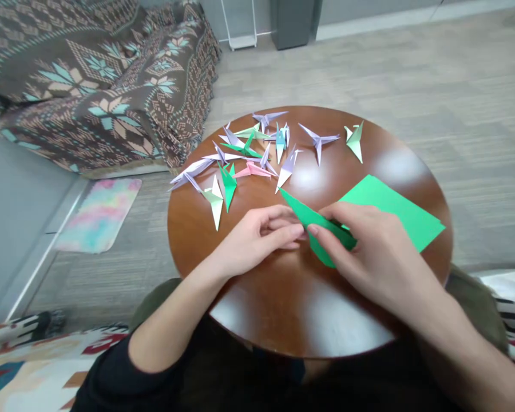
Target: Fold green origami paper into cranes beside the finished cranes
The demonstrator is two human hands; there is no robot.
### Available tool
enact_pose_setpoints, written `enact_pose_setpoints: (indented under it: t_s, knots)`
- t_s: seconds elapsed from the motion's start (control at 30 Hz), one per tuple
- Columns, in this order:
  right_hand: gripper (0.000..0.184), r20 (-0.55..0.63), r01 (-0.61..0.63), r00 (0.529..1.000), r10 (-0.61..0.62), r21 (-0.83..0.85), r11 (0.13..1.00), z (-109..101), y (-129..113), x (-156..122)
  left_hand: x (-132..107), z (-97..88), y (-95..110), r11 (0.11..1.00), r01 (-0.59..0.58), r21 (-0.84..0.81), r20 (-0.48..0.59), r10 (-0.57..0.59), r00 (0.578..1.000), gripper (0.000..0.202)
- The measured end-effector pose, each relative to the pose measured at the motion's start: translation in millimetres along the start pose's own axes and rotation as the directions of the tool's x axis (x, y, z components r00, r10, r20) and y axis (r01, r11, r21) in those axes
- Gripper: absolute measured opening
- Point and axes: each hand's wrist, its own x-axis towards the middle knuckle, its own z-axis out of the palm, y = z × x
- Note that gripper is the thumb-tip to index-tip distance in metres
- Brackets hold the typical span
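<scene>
A partly folded sheet of green paper (306, 213) is held tilted above the round table, one pointed corner towards the far left. My right hand (369, 246) pinches it between thumb and fingers on its right side. At its left edge, my left hand (270, 234) has curled fingers, with the thumb and fingertips closed on the paper's edge. Part of the paper is hidden behind the right fingers. Beneath and beyond my right hand lies a stack of flat green paper sheets (395, 209).
Several folded paper cranes in purple, green and pink, among them a pink crane (254, 170), crowd the far left of the brown table (300, 320). A pale green crane (355, 141) stands apart at the far right. A patterned sofa (111, 86) is beyond, left.
</scene>
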Motion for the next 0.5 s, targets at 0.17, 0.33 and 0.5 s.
enact_pose_setpoints:
  t_s: [0.17, 0.33, 0.5]
  knots:
    - [0.018, 0.025, 0.107, 0.994, -0.105, -0.166, 0.980, 17, -21, -6, 2, 1.3, -7, 0.999, -0.001, -0.040, -0.109, -0.003, 0.994, 0.047]
    - [0.031, 0.142, 0.095, 0.983, -0.116, 0.145, 0.985, -3, -17, -8, 0, -6.0, -8, 0.997, 0.011, -0.071, -0.077, -0.017, 0.997, 0.046]
    - [0.044, -0.104, -0.056, 0.992, 0.073, 0.157, 0.986, -11, 17, 1, 1, -10.1, -8, 0.978, -0.095, -0.186, -0.198, 0.058, 0.979, 0.045]
